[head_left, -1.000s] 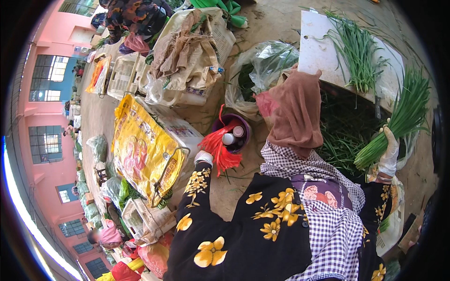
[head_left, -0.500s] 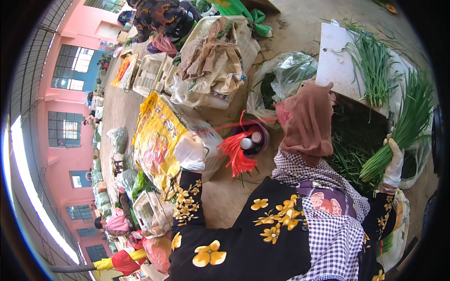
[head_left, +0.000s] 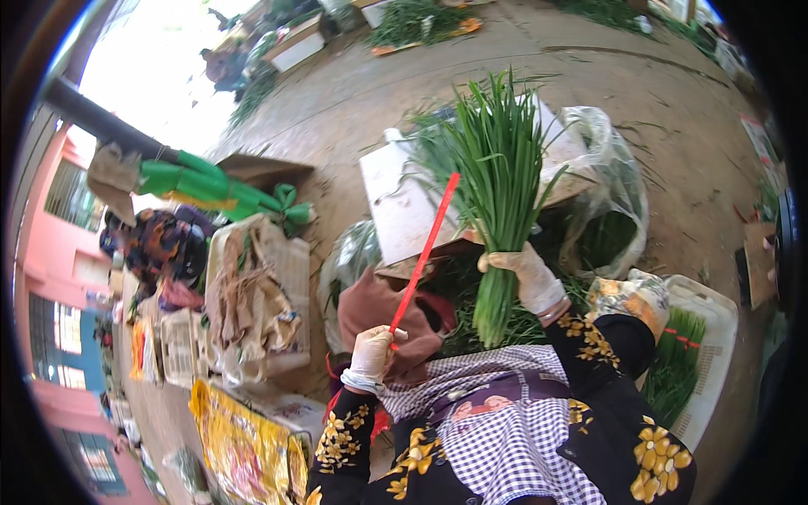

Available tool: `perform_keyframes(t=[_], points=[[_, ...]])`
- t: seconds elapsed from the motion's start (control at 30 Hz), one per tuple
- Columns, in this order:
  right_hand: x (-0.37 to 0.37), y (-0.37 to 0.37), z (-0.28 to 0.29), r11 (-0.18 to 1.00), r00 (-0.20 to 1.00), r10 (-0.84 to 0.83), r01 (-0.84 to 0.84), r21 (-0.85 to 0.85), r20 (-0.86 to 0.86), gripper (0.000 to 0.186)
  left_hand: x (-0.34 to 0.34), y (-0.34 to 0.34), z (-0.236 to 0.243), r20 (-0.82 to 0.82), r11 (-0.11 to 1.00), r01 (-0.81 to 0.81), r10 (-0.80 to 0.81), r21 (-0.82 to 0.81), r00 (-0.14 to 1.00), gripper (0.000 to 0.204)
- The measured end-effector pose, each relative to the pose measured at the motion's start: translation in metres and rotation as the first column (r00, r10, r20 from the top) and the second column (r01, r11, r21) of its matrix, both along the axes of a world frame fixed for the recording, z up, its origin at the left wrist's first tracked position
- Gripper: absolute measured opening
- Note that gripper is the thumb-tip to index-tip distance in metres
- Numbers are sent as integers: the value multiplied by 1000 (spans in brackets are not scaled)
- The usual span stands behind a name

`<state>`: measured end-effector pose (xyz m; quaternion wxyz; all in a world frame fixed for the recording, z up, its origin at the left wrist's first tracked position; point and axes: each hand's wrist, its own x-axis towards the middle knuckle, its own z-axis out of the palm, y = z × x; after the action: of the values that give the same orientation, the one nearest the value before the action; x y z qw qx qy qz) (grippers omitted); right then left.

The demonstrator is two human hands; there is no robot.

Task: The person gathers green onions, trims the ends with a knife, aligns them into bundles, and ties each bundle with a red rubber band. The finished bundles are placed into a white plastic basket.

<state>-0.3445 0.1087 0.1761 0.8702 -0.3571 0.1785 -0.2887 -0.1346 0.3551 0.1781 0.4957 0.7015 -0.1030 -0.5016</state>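
Note:
My left hand, in a thin white glove, is closed on one end of a flat red plastic strip. The strip stretches up and to the right, its far end close to the chives' leaves. My right hand, also gloved, grips a thick bunch of green chives near its lower end. The bunch stands nearly upright, leaves fanned at the top and pale stem ends downward. Behind it, more loose chives lie on a white board. Part of the board is hidden by the bunch.
To the right, a white crate holds chives tied with red strips. Clear plastic bags flank the board. At left are a cloth-covered crate and a yellow sack. A brown cloth covers my knee. Another person sits far left.
The view has swung rightward. My left hand has come from beside the yellow sack toward the chives, bringing the red strip. My right hand still holds the bunch, now in front of me.

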Motion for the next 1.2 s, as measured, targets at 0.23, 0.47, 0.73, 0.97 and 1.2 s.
perform_keyframes(t=[0.23,0.47,0.73,0.97,1.2], points=[[-7,-24,-6,979,972,-199,191,67,127,44,-25,-20,-26,162,988,152,-146,-23,976,16],[-11,-35,-14,970,970,-227,217,109,90,38,-40,-24,-43,110,987,149,-155,57,982,18],[-10,-48,-52,863,865,-440,332,-381,-241,34,-45,-36,-33,23,907,410,-414,99,910,29],[-10,-60,-60,491,635,-725,203,-847,-268,40,-42,-51,-26,-224,923,377,-352,79,909,26],[25,-88,-14,477,706,-622,-2,-879,-339,38,24,-91,-98,-350,973,-213,231,89,908,22]])
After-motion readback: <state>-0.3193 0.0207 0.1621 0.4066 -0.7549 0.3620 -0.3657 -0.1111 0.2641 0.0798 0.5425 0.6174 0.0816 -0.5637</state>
